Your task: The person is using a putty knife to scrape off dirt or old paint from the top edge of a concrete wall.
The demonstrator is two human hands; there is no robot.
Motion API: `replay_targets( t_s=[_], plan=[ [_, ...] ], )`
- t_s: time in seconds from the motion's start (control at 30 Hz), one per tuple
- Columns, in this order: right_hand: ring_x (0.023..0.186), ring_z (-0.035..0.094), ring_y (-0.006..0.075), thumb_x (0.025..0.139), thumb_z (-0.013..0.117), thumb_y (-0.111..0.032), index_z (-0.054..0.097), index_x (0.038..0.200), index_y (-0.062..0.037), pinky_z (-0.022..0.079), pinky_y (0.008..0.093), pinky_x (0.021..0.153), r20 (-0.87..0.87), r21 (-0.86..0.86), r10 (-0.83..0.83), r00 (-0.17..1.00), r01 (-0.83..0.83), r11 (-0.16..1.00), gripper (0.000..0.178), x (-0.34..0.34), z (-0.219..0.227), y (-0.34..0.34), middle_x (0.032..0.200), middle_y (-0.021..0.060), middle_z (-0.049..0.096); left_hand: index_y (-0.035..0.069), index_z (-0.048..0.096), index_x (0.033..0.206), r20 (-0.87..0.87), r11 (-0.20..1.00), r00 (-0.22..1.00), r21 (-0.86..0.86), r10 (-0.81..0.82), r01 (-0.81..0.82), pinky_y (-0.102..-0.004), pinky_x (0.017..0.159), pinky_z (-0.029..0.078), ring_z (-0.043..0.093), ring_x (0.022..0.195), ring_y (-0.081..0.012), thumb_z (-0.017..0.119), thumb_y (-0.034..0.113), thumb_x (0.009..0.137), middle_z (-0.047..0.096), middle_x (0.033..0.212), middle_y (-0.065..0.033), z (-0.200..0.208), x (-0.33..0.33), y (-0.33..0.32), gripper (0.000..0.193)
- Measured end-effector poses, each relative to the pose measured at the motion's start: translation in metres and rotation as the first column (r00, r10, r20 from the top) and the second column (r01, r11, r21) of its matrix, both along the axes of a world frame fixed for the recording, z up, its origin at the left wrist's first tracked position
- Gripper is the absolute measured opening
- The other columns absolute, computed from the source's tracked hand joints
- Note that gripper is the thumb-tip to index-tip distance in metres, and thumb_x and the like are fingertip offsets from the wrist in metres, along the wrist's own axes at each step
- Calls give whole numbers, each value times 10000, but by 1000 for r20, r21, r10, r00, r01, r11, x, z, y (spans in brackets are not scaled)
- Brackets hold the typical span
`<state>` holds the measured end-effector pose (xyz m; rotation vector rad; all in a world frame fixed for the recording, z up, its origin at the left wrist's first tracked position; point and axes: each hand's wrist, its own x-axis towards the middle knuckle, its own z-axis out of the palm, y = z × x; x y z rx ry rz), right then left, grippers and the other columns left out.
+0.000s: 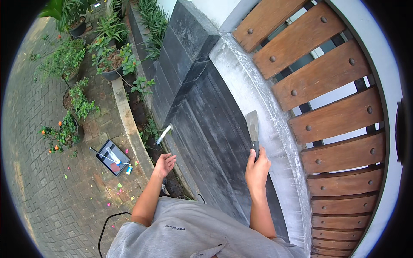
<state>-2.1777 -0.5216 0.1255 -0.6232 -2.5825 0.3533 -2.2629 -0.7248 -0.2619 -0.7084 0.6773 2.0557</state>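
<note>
My right hand (258, 167) is closed around the dark handle of a scraper (253, 125), a putty knife with a flat metal blade. Its blade points away from me, over the white-grey ledge (275, 148) on top of the dark tiled wall; whether it touches the surface I cannot tell. My left hand (164, 165) is empty, palm turned up and fingers apart, above the planting strip beside the wall. Ahead of it a short white pipe (164, 133) sticks out from the foot of the wall.
Wooden slats (331, 99) of a fence rise along the right. On the brick paving (90, 193) at left lies a black tray (112, 157) with a roller and other tools. Potted plants (111, 69) line the far left, beside a concrete curb (127, 114).
</note>
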Motion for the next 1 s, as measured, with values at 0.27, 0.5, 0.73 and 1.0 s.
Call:
replay_targets(
  t_s=[0.27,0.5,0.73,1.0],
  plan=[
    [767,621,464,895,522,-91,559,880,106,500,490,689,-89,124,136,987,-124,984,201,-200,-19,-7,762,313,614,96,447,1281,-6,997,998,51,66,-65,-306,780,454,571,961,-199,400,316,911,586,1239,-119,27,-6,18,433],
    [810,584,467,894,513,-83,520,973,53,451,490,698,-161,-71,229,960,-242,968,157,-148,-41,-6,810,284,595,69,493,1235,-116,992,992,104,-54,66,-293,772,466,587,899,-174,419,284,892,608,1189,-105,85,-1,41,411],
    [526,454,42,905,537,-41,511,1312,-27,366,211,484,-113,-263,-72,991,40,964,408,91,-3,36,759,40,622,55,525,1203,-213,949,950,173,-226,264,-301,787,474,602,898,-173,387,293,935,615,1188,-101,114,0,42,384],
    [587,486,98,882,537,-14,515,1315,-36,408,259,546,6,43,-164,986,164,986,434,137,22,24,676,70,597,77,516,1209,21,998,998,36,-62,61,-285,749,464,594,864,-164,431,325,883,627,1178,-89,23,-7,2,419]
  ],
)
